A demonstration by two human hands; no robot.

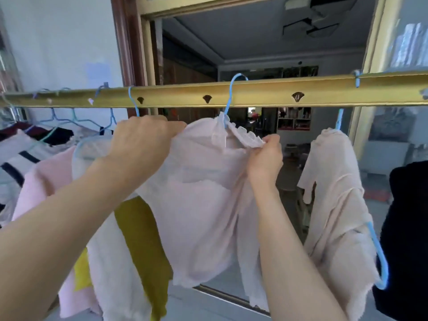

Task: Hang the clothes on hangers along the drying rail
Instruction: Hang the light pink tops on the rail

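Hanging on gold rail [254, 93], pale blouse [203, 193], dim room [231, 49] apparently behind

Only one view: head cam on me, facing forward at the drying rail [254, 91], close up, rail spanning left-to-right edges.

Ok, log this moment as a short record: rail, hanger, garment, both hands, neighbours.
rail: gold drying rail, horizontal
hanger: blue hanger, hooked over the rail
garment: pale pink top, on that hanger
left: left hand grips the top's shoulder
right: right hand pinches the frilled neckline
neighbours: beige top on the right; yellow garment on the left
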